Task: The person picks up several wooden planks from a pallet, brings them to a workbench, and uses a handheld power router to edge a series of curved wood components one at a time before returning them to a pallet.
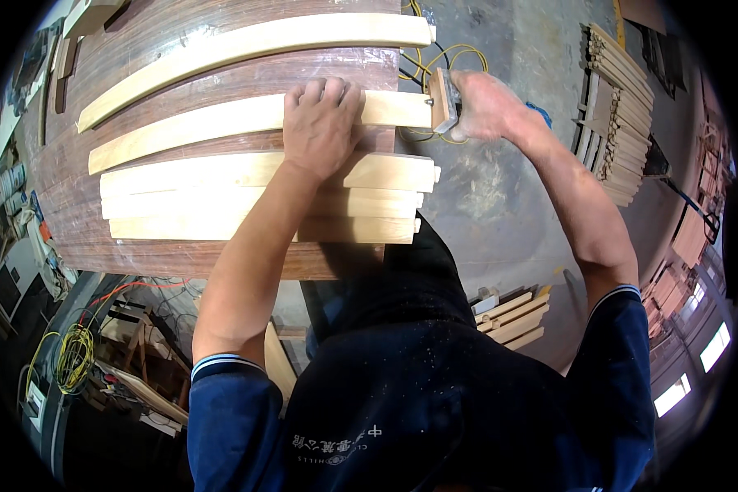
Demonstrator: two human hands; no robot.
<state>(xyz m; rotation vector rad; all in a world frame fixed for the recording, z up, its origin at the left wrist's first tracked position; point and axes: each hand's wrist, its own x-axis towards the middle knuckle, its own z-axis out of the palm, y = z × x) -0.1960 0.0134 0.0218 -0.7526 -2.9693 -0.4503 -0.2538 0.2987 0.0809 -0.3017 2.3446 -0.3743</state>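
My left hand (pixel 324 123) grips a pale, slightly curved wooden slat (pixel 213 127) from above, its fingers curled over the far edge. The slat lies on the brown table, its right end sticking out past the table's edge. At that end my right hand (pixel 490 107) holds a small flat wooden block with a grey edge (pixel 444 100) upright against the slat's tip. The fingers behind the block are partly hidden. Beyond lies another curved slat (pixel 262 39). Nearer to me, several more slats (pixel 180 197) lie side by side, partly under my left forearm, with small round tenons at their right ends.
The brown table (pixel 156 254) ends just left of my right hand. Yellow and black cables (pixel 471 56) lie on the grey floor beyond it. Stacked wooden pieces (pixel 623 123) stand at the right, and more slats (pixel 517 320) lie low beside me. A coiled yellow cable (pixel 75 358) hangs at lower left.
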